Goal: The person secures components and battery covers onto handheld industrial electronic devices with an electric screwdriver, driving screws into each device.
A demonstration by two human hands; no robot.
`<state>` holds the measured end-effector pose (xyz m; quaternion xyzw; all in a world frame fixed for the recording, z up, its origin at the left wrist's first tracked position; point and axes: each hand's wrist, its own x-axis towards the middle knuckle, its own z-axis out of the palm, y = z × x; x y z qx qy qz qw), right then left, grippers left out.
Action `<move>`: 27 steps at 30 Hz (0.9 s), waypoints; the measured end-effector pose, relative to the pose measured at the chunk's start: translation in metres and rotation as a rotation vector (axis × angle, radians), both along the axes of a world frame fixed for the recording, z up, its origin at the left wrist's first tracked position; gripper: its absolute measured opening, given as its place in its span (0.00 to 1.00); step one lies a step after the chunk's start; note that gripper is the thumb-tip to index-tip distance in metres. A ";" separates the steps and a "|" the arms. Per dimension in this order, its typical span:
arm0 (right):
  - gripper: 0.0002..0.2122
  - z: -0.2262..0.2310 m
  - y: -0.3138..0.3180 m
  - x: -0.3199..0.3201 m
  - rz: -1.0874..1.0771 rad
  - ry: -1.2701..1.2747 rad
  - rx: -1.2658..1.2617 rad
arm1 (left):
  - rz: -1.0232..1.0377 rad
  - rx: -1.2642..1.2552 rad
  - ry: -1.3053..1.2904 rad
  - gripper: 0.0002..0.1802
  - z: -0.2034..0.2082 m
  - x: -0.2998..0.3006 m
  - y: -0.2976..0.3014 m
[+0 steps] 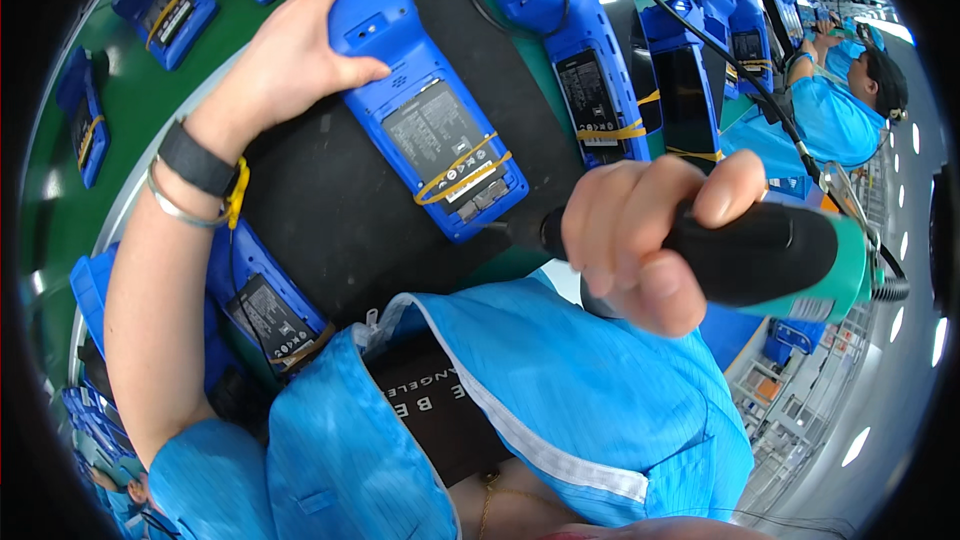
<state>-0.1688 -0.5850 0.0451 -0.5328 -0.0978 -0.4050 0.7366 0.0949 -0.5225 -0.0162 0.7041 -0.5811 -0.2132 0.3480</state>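
My left hand (pixel 290 50) grips the top end of a blue handheld terminal (pixel 365 125), thumb across its back. The terminal lies back side up on a black mat (pixel 320 190), its battery showing and yellow rubber bands (pixel 465 175) around its lower part. In my right hand (pixel 640 240) is a black and green electric screwdriver (pixel 770 255), its fingers wrapped around the body. The screwdriver's tip points at the terminal's bottom end, and I cannot tell whether it touches. A black band and a bracelet circle my left wrist.
More blue terminals (pixel 590 80) with rubber bands stand at the right, and others (pixel 170 15) lie on the green surface at the far left. Another terminal (pixel 265 305) sits by my left forearm. A black cable (pixel 740 65) hangs at the right. A co-worker (pixel 840 100) in blue works beyond.
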 end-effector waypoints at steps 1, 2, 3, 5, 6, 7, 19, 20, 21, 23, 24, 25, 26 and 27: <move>0.21 0.005 -0.005 -0.003 -0.042 0.015 0.022 | -0.015 -0.076 -0.021 0.42 0.000 0.001 0.000; 0.22 0.007 -0.015 -0.006 -0.068 0.033 -0.090 | -0.004 -0.078 0.008 0.43 0.001 0.002 0.002; 0.22 0.006 -0.024 -0.009 -0.094 0.036 -0.146 | -0.023 -0.081 -0.001 0.43 0.004 0.000 0.003; 0.22 0.004 -0.025 -0.007 -0.201 0.045 -0.135 | 0.018 -0.113 -0.010 0.44 0.005 -0.001 0.007; 0.22 0.005 -0.024 -0.004 -0.213 0.044 -0.139 | 0.034 -0.103 0.033 0.45 0.005 -0.002 0.009; 0.21 0.006 -0.023 -0.001 -0.268 0.100 -0.167 | 0.020 -0.107 0.033 0.45 0.005 -0.003 0.010; 0.22 -0.002 -0.047 0.006 -0.279 0.327 -0.437 | 0.047 0.056 -0.011 0.44 0.014 -0.005 0.000; 0.22 -0.002 -0.047 0.005 -0.283 0.334 -0.435 | 0.045 0.056 -0.008 0.44 0.015 -0.006 -0.001; 0.22 -0.003 -0.048 0.006 -0.284 0.338 -0.430 | 0.048 0.064 -0.019 0.44 0.016 -0.006 -0.001; 0.21 -0.005 -0.048 0.006 -0.288 0.346 -0.422 | 0.050 0.074 -0.029 0.44 0.015 -0.006 -0.001; 0.21 -0.006 -0.048 0.006 -0.289 0.350 -0.419 | 0.048 0.069 -0.042 0.44 0.014 -0.006 -0.001; 0.21 -0.006 -0.048 0.007 -0.290 0.354 -0.417 | 0.046 0.064 -0.054 0.44 0.014 -0.005 -0.001; 0.21 -0.006 -0.047 0.007 -0.291 0.359 -0.415 | 0.047 0.065 -0.054 0.44 0.013 -0.005 -0.001; 0.20 -0.006 -0.047 0.008 -0.291 0.362 -0.414 | 0.047 0.067 -0.053 0.44 0.014 -0.006 0.000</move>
